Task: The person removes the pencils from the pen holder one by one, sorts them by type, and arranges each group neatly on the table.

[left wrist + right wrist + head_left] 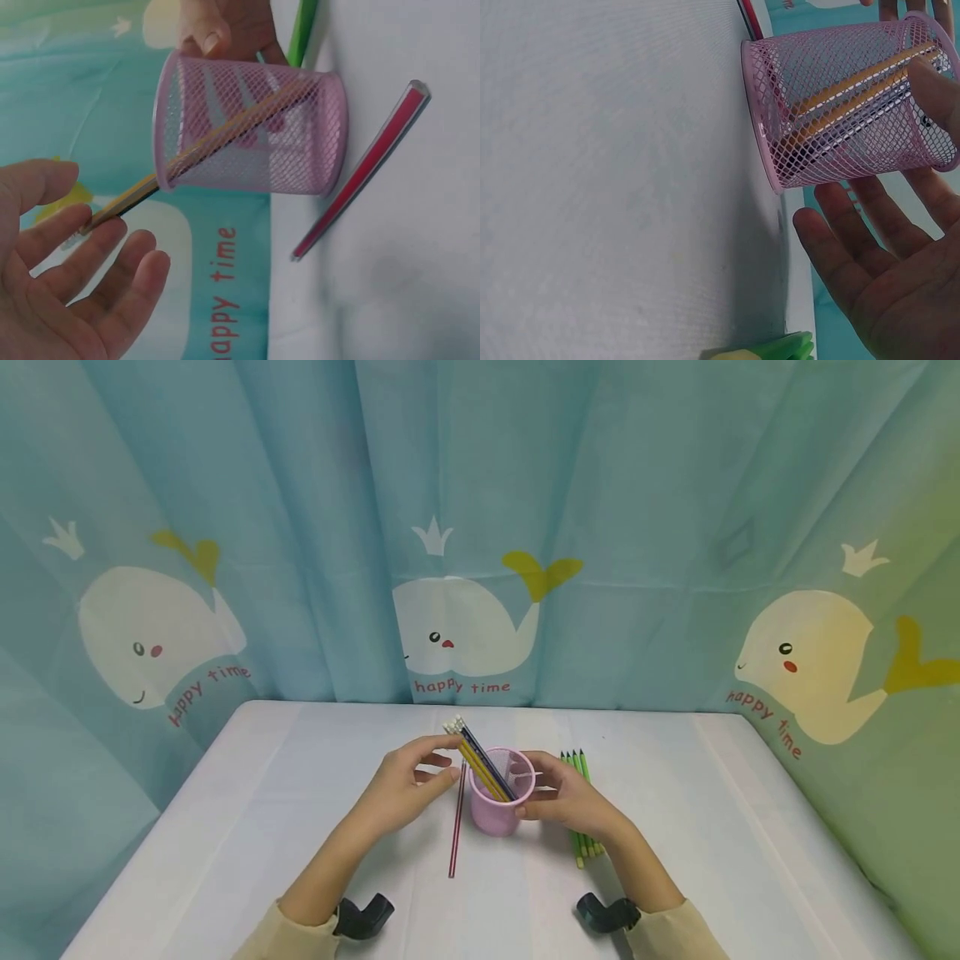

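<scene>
Steadying the mesh cup (pixel 495 820), prob. vs. tipping: R hand (pixel 572 795) grips it. L hand (pixel 408 781) hangs loose near leaning pencils (pixel 481 765).

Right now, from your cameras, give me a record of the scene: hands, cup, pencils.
left hand: beside the cup pencils' upper ends, contact unclear
right hand: holds the cup near its rim
pink mesh cup: upright
in cup: yellow pencils, dark pencil, leaning
red pencil: on table, left of cup
green pencils: on table, right
</scene>
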The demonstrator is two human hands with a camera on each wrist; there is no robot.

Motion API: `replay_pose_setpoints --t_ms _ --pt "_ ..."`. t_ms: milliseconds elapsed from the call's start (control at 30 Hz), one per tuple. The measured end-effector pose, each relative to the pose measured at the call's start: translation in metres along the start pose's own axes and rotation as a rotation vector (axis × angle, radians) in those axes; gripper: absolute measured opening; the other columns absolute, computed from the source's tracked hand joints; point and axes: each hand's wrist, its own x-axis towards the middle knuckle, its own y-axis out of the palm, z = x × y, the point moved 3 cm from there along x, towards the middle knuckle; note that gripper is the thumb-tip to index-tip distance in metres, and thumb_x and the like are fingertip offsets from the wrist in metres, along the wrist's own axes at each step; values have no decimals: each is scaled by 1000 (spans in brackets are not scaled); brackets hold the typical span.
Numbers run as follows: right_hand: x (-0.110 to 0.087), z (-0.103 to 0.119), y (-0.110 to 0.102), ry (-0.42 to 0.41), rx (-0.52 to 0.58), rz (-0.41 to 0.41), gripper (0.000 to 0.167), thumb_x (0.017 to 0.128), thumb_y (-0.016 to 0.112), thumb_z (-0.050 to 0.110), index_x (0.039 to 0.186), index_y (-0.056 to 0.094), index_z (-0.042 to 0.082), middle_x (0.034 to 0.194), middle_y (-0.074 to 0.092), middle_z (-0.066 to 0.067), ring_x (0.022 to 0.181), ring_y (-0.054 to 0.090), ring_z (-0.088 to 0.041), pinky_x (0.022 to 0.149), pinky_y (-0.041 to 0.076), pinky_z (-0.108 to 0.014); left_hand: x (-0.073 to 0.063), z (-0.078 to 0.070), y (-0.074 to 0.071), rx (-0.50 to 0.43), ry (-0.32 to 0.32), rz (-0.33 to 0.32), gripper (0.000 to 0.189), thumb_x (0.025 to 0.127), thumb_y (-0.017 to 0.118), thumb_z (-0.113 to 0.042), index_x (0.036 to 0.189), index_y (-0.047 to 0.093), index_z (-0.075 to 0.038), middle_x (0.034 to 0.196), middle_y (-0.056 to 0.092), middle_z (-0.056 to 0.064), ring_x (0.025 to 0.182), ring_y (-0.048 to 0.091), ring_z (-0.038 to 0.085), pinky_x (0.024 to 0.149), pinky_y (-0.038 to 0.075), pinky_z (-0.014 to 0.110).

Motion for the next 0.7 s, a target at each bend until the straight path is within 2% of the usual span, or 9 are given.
replay_pose_setpoints --t_ms 300,433,600,700 --pt "0 0 -1 5 -6 -3 73 78 84 8 142 50 8 138 56 -16 123 56 -40 105 50 -49 -1 -5 -20 30 28 -116 40 96 68 -20 134 60 -15 131 64 3 111 66 20 89 59 36" --pt "0 0 -1 4 -9 -7 74 78 84 8 143 49 8 138 56 -16 122 56 -40 105 50 -50 -1 -7 -27 31 29 -141 39 96 67 -19 134 60 -16 131 63 1 112 66 19 90 59 35" --pt "1 0 0 12 -6 -7 73 78 84 9 143 49 9 137 56 -16 122 56 -41 104 50 -49 -2 -9 -35 29 46 -168 40 95 68 -17 134 60 -14 134 62 3 113 65 22 89 60 40" --pt "0 0 1 16 -2 -8 73 78 84 9 143 50 9 137 56 -17 122 56 -42 104 50 -50 -3 -10 -39 34 59 -188 39 95 68 -16 133 60 -13 134 62 3 113 66 23 88 60 37"
